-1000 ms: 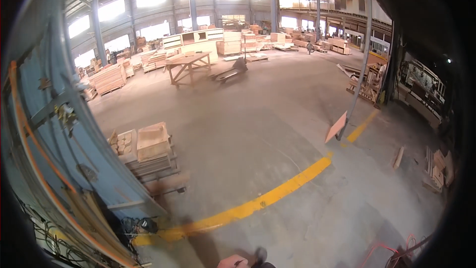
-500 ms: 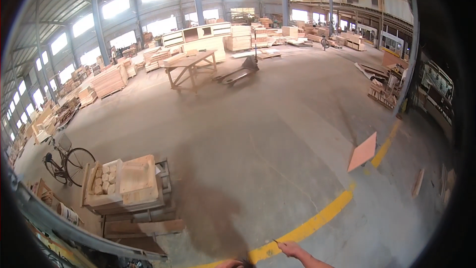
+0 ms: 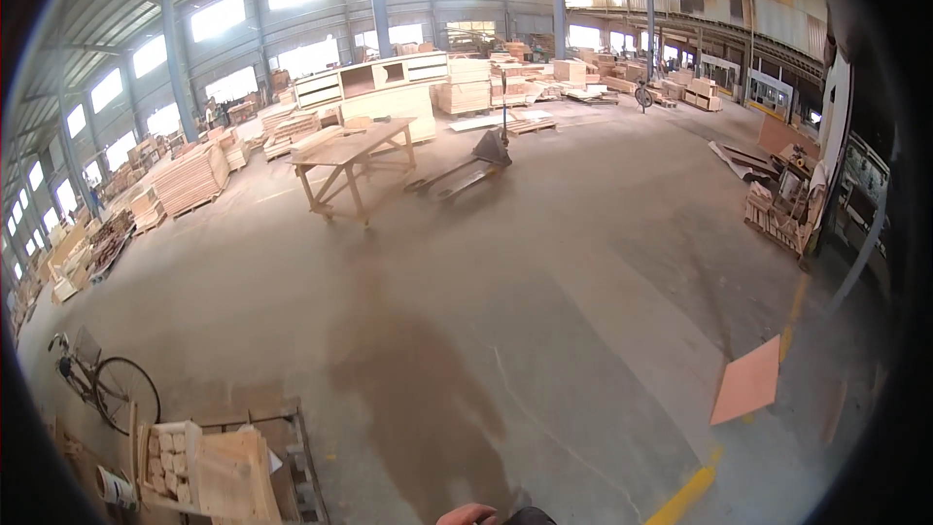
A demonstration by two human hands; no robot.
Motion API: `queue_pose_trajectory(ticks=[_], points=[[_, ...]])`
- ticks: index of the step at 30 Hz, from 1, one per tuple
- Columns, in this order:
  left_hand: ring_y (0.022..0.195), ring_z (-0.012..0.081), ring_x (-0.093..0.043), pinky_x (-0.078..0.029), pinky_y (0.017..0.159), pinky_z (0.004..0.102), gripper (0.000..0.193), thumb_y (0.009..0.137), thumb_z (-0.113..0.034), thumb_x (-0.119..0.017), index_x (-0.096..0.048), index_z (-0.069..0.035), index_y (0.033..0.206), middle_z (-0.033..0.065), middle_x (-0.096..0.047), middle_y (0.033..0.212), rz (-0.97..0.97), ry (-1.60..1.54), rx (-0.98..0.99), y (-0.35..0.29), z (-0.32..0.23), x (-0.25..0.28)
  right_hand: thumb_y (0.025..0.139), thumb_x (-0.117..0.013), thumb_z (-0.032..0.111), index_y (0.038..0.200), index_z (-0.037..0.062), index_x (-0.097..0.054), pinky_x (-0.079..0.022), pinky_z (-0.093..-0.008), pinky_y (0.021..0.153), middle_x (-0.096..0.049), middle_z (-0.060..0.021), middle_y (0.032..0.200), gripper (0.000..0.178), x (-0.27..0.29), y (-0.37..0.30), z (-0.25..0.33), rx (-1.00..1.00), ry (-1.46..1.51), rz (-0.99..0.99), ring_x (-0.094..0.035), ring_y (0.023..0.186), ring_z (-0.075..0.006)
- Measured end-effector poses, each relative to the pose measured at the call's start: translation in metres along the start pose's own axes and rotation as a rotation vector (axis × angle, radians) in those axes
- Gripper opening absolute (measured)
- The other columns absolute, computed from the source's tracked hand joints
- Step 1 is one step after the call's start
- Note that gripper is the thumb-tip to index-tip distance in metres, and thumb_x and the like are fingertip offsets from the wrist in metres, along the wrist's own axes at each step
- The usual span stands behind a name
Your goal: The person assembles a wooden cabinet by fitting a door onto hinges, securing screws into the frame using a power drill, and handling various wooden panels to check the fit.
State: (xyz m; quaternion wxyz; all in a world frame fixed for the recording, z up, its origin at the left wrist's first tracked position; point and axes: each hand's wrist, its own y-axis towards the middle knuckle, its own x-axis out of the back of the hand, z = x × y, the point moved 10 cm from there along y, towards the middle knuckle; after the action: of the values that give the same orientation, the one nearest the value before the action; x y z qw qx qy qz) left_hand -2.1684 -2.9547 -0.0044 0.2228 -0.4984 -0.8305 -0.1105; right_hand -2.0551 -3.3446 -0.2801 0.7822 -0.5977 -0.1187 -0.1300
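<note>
Only the top of my left hand (image 3: 466,514) shows, at the lower edge near the middle, with its fingers mostly cut off by the frame. Right beside it is a dark rounded shape (image 3: 530,516) that I cannot make out. My right hand is out of the picture. Farther left stands a wooden crate with pale wood blocks (image 3: 167,462), and a flat wood panel (image 3: 236,472) lies next to them. Ahead on the floor are a wooden work table (image 3: 364,144) and a pallet jack (image 3: 476,170).
A bicycle (image 3: 126,394) stands at the left. To the right, a pinkish board (image 3: 746,381) is propped up near a yellow floor line (image 3: 685,498). Stacked planks (image 3: 190,180) and a large pale cabinet (image 3: 389,102) sit farther back. Blue columns (image 3: 377,0) rise behind.
The view has advanced, so the table and pallet jack look nearer and the crate has slid toward the lower left. My right hand, which held a thin dark object, has left the picture.
</note>
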Motion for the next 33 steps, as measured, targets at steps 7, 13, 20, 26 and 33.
queue_pose_trajectory(ticks=[7,13,20,26,33], points=[[0.092,0.0384,-0.064,-0.052,0.079,0.0467,0.022,0.094,-0.025,-0.066,-0.07,-0.004,0.099,0.0183,-0.066,0.092,0.052,0.136,-0.16,0.298,0.002,0.014,0.094,-0.051,0.055,0.101,0.0049,-0.071,-0.051,-0.0463,0.082,-0.07,-0.0165,0.098,0.054,0.212,0.187,0.151,-0.021,0.04,0.005,-0.067,0.093,-0.0287],[0.093,0.038,-0.065,-0.053,0.081,0.0448,0.019,0.094,-0.019,-0.064,-0.069,-0.004,0.104,0.0191,-0.069,0.1,0.326,-0.012,0.029,0.544,-0.027,0.029,0.091,-0.052,0.057,0.087,0.0035,-0.073,-0.054,-0.0431,0.07,-0.072,-0.013,0.078,0.058,0.51,0.364,0.339,0.283,-0.084,-0.419,-0.07,0.075,-0.0261],[0.101,0.0401,-0.065,-0.052,0.088,0.046,0.022,0.095,-0.021,-0.061,-0.07,-0.004,0.107,0.0205,-0.069,0.104,0.049,0.196,0.011,0.824,0.046,0.108,0.089,-0.058,0.049,0.084,0.0061,-0.073,-0.054,-0.0378,0.072,-0.073,-0.0105,0.079,0.045,0.769,0.392,0.671,0.462,0.326,-0.414,-0.069,0.073,-0.0218],[0.104,0.0399,-0.065,-0.052,0.09,0.0463,0.025,0.095,-0.024,-0.062,-0.07,-0.004,0.107,0.0203,-0.069,0.108,0.162,0.108,-0.103,1.101,-0.01,0.138,0.097,-0.052,0.054,0.104,0.0073,-0.072,-0.05,-0.0441,0.09,-0.07,-0.0137,0.106,0.051,0.829,0.551,0.607,0.275,-0.085,-0.19,-0.066,0.103,-0.0282],[0.099,0.0395,-0.065,-0.053,0.086,0.047,0.025,0.095,-0.026,-0.062,-0.07,-0.004,0.104,0.02,-0.068,0.1,0.335,0.322,-0.144,1.37,0.026,0.156,0.097,-0.05,0.055,0.105,0.006,-0.072,-0.05,-0.0465,0.091,-0.071,-0.015,0.108,0.054,0.971,0.588,0.705,-0.015,0.157,-0.062,-0.065,0.105,-0.0312]])
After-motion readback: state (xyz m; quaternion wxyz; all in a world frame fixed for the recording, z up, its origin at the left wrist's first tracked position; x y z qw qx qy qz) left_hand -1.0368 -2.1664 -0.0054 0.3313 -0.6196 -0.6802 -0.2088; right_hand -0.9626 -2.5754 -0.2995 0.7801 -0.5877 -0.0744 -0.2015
